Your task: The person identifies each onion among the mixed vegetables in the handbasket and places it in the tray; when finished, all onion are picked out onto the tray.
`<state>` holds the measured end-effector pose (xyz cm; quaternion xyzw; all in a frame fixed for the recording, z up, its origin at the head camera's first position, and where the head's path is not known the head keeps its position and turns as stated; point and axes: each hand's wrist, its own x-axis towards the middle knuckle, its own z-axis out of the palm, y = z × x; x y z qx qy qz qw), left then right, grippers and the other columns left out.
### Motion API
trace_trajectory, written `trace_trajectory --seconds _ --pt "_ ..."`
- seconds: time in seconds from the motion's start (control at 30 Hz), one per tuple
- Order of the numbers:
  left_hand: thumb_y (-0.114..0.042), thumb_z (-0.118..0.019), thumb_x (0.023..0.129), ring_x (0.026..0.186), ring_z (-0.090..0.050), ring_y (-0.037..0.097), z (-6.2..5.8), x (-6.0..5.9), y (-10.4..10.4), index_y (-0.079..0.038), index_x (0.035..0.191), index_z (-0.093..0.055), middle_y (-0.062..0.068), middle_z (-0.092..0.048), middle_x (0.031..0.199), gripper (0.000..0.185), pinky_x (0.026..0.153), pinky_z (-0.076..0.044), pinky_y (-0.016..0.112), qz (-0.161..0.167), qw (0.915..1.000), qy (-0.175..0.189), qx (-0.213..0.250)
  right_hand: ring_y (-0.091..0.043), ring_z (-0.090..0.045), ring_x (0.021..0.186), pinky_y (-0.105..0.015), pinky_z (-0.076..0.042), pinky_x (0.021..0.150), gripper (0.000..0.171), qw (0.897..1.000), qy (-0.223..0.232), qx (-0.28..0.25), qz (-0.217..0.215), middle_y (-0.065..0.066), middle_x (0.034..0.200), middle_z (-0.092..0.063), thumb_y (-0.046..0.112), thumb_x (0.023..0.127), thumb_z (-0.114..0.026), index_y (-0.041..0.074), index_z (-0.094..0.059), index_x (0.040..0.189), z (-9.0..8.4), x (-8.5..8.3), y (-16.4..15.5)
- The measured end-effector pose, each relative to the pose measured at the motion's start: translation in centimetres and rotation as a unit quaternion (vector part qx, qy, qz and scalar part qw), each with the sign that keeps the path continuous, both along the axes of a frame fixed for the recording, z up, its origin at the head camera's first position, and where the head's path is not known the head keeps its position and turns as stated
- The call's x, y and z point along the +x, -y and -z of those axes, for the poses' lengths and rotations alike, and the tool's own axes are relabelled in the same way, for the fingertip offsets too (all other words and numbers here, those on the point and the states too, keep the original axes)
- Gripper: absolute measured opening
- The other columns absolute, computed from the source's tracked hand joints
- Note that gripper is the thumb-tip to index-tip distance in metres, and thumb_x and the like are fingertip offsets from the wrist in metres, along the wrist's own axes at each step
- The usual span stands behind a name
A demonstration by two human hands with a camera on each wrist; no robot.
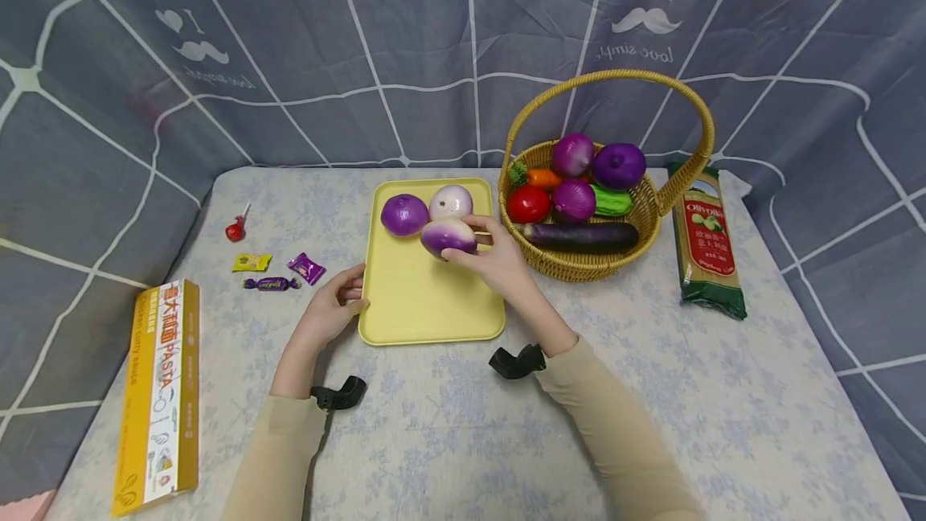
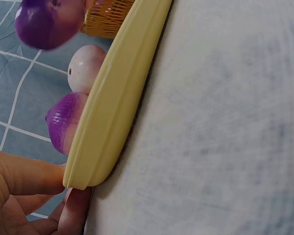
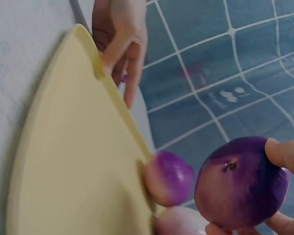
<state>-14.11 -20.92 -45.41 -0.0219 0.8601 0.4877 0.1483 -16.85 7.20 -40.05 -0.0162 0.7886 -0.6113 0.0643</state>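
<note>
A purple-and-white onion (image 1: 448,237) is gripped in the right hand (image 1: 493,257), with the fingers and thumb curled round it. It is held above the far right part of the yellow tray (image 1: 427,304); from the right wrist view it appears lifted off the tray surface. Two more onions lie on the far end of the tray: a purple onion (image 1: 404,214) to the left and a pale, mostly white onion (image 1: 451,202) just to the right of it, both close behind the held one.

The tray's left edge is touched by the left hand (image 1: 334,308), near the near-left corner. In the left wrist view the thumb is seen pressed against the tray's rim, with the other fingers tucked beneath or beside the edge; how firmly the rim is pinched cannot be told.

A wicker basket (image 1: 651,219) with a tall handle stands just right of the tray. It is filled with two purple onions, a round purple vegetable, a tomato (image 1: 528,204), a carrot (image 1: 542,178), a green cucumber (image 1: 613,201) and a long eggplant (image 1: 582,235). A packet of spaghetti (image 1: 706,241) is laid to the right of the basket. On the left of the table (image 1: 448,424) a few wrapped sweets (image 1: 278,270) are scattered, and a yellow pasta box (image 1: 161,396) lies at the near left edge.
</note>
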Motion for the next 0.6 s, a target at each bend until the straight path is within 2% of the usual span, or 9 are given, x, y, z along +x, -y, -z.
trace_trajectory --seconds 0.33,0.47,0.6 --pt "0.000 -0.053 0.097 0.117 -0.050 0.031 0.2 0.0 0.1 -0.003 0.154 -0.031 0.023 -0.048 0.134 0.061 0.085 -0.046 0.019 0.001 1.0000 -0.003 0.004 -0.028 -0.060 0.119 -0.028 -0.050 0.082 0.058 0.999 0.023 -0.012 -0.027 -0.009 0.134 -0.058 0.025 0.084 -0.079 0.009 -0.055 0.134 2.5 -1.3 3.3" --pt "0.000 -0.053 0.097 0.118 -0.050 0.032 0.1 0.1 0.1 -0.003 0.154 -0.030 0.024 -0.048 0.134 0.062 0.085 -0.046 0.018 0.001 1.0000 -0.002 0.007 -0.027 -0.060 0.122 -0.031 -0.052 0.086 0.062 0.999 0.037 -0.008 -0.030 -0.009 0.138 -0.056 0.028 0.085 -0.078 0.008 -0.052 0.137 3.0 -1.6 4.3" --pt "-0.001 -0.053 0.097 0.118 -0.049 0.031 0.0 0.1 0.1 -0.004 0.154 -0.030 0.023 -0.047 0.134 0.062 0.086 -0.046 0.019 0.000 1.0000 0.002 0.008 -0.028 -0.058 0.125 -0.038 -0.053 0.094 0.066 0.998 0.046 0.023 -0.032 -0.013 0.140 -0.056 0.036 0.087 -0.075 0.006 -0.050 0.140 3.3 -1.8 5.0"
